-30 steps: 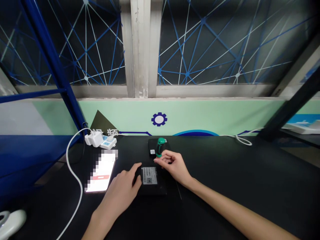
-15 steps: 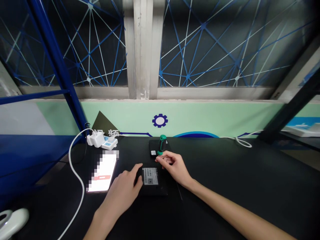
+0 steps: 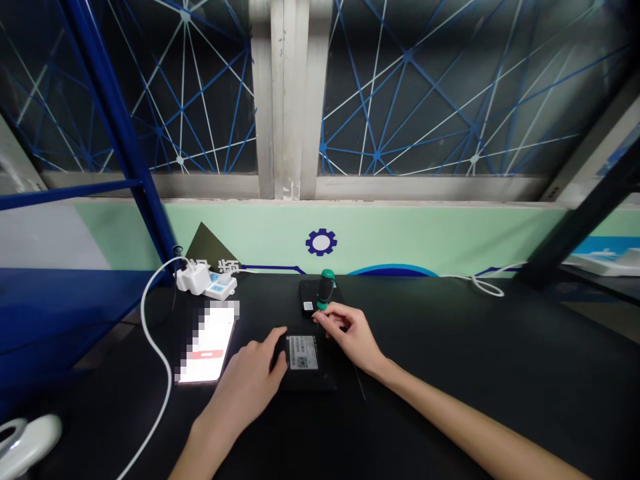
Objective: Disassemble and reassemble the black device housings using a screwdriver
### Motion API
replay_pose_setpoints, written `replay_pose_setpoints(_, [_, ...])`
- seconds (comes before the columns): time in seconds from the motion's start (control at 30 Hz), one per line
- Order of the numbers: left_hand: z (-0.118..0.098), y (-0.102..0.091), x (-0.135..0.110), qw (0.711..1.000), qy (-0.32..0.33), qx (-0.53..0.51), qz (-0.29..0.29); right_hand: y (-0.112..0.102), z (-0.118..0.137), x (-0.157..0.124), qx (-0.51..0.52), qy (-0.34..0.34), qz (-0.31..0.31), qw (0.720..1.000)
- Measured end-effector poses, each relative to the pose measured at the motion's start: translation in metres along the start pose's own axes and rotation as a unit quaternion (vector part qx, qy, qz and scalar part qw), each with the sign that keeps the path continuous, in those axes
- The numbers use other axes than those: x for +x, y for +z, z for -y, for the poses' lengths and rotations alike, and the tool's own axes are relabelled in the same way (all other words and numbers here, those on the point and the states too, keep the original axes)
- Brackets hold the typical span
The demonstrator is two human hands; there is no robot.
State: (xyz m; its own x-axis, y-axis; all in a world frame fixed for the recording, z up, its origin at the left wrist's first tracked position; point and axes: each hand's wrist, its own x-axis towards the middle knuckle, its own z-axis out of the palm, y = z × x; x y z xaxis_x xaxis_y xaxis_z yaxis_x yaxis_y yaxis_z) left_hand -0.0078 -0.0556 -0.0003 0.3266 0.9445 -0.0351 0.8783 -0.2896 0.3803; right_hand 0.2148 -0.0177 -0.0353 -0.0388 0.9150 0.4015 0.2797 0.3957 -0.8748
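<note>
A flat black device (image 3: 320, 380) with a white printed label (image 3: 303, 352) lies on the dark table. My left hand (image 3: 255, 370) rests at its left side, open, thumb and forefinger apart and touching the casing; the other fingers are mostly out of sight beneath the hand. In my closed right hand (image 3: 351, 335) is a screwdriver (image 3: 326, 288) with a green and black handle, pinched low near the shaft. It stands nearly upright over the device's far right corner. Its tip is too dark to make out. Behind it lies a smaller black box (image 3: 308, 291) with a white sticker.
To the left lies a phone (image 3: 210, 347) with a lit screen. A power strip (image 3: 220, 285) with a white plug stands behind it, and a white cable (image 3: 156, 347) runs toward me. Another white cable (image 3: 487, 287) lies at the back right. A white rounded object (image 3: 35, 440) is at lower left.
The view has shifted very slightly. Both hands, the screwdriver and the device keep almost the same places.
</note>
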Motion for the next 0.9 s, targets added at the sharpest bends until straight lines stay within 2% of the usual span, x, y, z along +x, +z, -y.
replay_pose_setpoints(0.47, [0.002, 0.0026, 0.0014, 1.0, -0.003, -0.004, 0.006, 0.0024, -0.0034, 0.0, 0.038, 0.001, -0.009, 0.999])
replay_pose_setpoints(0.9, [0.0021, 0.002, 0.0019, 1.0, 0.0, 0.01, 0.007, 0.0012, -0.0038, -0.0016, 0.082, 0.015, 0.013, 0.996])
